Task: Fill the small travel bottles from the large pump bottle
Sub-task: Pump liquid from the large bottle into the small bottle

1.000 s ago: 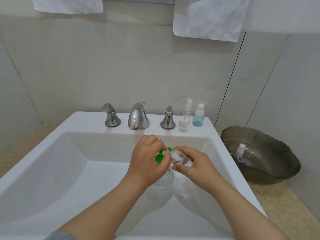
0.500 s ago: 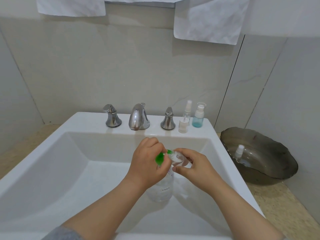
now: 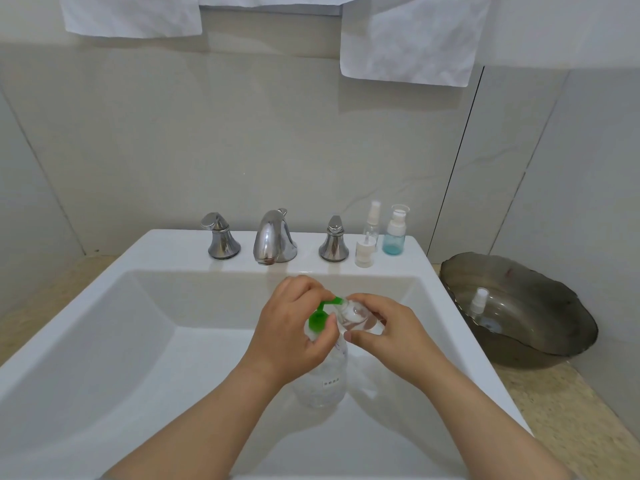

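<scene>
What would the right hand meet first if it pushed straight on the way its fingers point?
The right hand points left, holding a small bottle. Almost at once it would meet the green pump and the left hand on it, though depth is unclear.

- The large pump bottle (image 3: 322, 400) has a clear body, a green pump head (image 3: 317, 320) and a white label (image 3: 334, 382) with dark print.
- The small travel bottle (image 3: 356, 318) is clear.
- The sink (image 3: 104, 306) is white; the taps (image 3: 273, 237) are chrome.
- A ledge bottle (image 3: 393, 239) is pale blue with a white cap.
- The bowl (image 3: 554, 306) is smoky grey-brown.
- The towels (image 3: 408, 36) are white.
- The counter (image 3: 571, 410) is speckled beige.
</scene>
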A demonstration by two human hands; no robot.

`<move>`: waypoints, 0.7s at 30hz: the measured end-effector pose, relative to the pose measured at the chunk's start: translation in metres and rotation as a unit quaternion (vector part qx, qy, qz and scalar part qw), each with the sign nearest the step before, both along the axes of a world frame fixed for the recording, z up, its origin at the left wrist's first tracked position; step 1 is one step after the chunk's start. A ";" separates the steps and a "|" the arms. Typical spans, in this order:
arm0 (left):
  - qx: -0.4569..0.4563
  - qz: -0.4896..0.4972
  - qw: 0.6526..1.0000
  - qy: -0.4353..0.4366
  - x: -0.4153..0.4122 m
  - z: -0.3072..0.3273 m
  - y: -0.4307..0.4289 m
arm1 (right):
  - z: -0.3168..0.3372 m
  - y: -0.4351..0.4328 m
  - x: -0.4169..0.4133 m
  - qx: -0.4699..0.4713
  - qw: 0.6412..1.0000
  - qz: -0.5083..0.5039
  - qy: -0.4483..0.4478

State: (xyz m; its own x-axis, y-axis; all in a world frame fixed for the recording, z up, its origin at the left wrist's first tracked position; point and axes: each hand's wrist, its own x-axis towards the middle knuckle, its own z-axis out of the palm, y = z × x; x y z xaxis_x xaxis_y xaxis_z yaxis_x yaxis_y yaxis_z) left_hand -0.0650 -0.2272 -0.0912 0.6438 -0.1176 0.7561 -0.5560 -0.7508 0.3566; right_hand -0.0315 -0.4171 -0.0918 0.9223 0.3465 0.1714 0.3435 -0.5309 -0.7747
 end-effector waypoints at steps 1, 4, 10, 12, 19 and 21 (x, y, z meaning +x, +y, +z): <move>0.002 -0.001 1.000 -0.003 0.000 0.000 0.000 | 0.000 0.000 0.000 -0.001 1.000 0.001 -0.001; 0.007 0.007 1.000 -0.012 0.002 -0.001 -0.001 | -0.001 0.001 0.001 -0.001 1.000 -0.001 0.000; -0.003 0.013 0.999 -0.030 0.002 -0.001 -0.006 | -0.001 0.000 0.000 -0.004 1.000 -0.003 0.003; -0.010 0.018 0.999 -0.034 0.003 -0.002 -0.007 | -0.001 -0.001 0.000 -0.008 1.000 -0.004 0.004; -0.025 0.026 0.999 -0.014 0.004 -0.007 -0.009 | 0.000 0.000 -0.003 -0.014 1.000 0.001 0.013; -0.029 0.027 0.999 -0.010 0.004 -0.007 -0.009 | 0.000 0.000 -0.003 -0.014 1.000 0.000 0.014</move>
